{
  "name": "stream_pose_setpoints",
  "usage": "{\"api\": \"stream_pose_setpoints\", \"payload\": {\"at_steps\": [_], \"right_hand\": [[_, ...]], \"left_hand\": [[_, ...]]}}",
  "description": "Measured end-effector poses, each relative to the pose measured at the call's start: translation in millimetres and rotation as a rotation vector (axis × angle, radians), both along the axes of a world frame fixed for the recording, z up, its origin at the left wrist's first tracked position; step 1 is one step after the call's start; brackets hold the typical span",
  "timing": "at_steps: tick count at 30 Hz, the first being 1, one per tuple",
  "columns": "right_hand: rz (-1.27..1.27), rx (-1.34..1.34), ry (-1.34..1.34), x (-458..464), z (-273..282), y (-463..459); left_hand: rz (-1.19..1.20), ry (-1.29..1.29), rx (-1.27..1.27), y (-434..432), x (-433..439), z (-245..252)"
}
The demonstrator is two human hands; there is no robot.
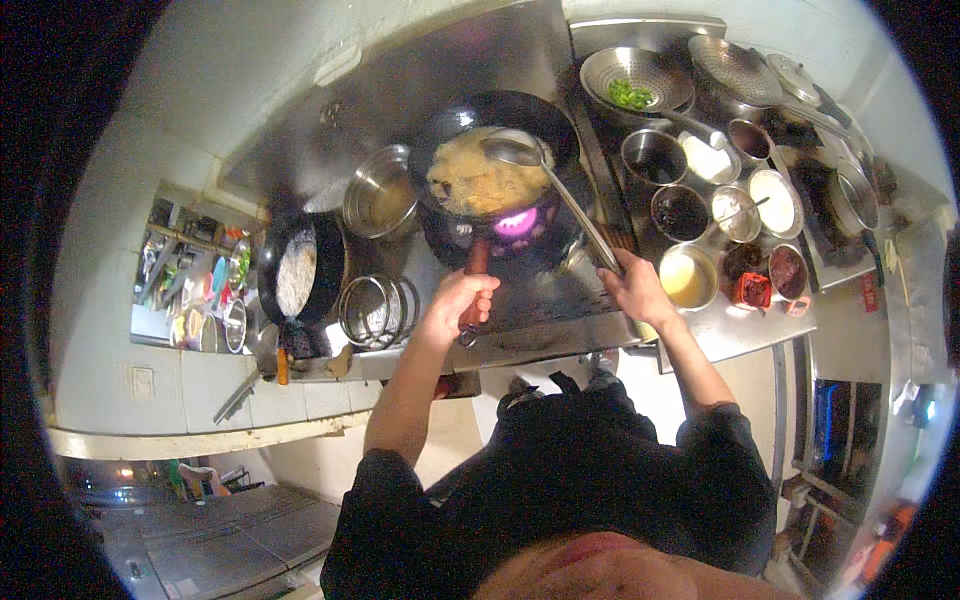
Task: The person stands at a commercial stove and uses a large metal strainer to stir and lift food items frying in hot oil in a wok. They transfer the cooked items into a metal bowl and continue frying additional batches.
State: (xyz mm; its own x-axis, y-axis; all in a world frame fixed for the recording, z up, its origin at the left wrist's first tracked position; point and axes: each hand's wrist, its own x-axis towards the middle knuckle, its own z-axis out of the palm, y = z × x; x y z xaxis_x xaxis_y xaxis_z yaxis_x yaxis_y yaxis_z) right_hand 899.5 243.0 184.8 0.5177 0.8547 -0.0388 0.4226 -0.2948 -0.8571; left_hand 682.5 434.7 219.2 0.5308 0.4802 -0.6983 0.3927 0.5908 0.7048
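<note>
A black wok (495, 112) sits over the burner, with bubbling yellowish liquid and browned food (480, 180) in it. My left hand (465, 300) is closed around the wok's reddish-brown handle (478, 259). In my right hand (637, 289) is the end of a long-handled metal ladle (574, 206); its bowl lies over the food inside the wok. Purple-pink light shows at the wok's near side. Left of the wok stands a metal pot (379, 191) holding some liquid.
At the left are a second black wok (330, 262) with whitish contents and wire rings (371, 311). On the right stand a perforated strainer (600, 71) with chopped greens (630, 94), a bowl of yellow liquid (686, 276), and several metal containers of dark and white seasonings.
</note>
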Motion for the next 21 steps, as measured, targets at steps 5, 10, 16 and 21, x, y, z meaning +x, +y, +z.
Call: {"api": "stream_pose_setpoints", "payload": {"at_steps": [5, 10, 16, 21], "right_hand": [[0.016, 0.058, -0.129, 56.3, 67.1, -26.4], [-0.047, 0.064, -0.356, 121.6, 121.1, -54.4], [-0.226, -0.143, -0.578, 207.1, 153.7, -81.4], [-0.275, -0.27, -0.659, 261.1, 179.9, -107.6]], "left_hand": [[-0.003, -0.072, -0.031, -3.1, 58.0, 48.7], [-0.164, -0.183, -0.1, -3.7, 136.9, 70.5], [-0.305, -0.34, -0.263, -13.2, 238.0, 74.2], [-0.374, -0.46, -0.417, -24.6, 311.2, 53.4]]}}
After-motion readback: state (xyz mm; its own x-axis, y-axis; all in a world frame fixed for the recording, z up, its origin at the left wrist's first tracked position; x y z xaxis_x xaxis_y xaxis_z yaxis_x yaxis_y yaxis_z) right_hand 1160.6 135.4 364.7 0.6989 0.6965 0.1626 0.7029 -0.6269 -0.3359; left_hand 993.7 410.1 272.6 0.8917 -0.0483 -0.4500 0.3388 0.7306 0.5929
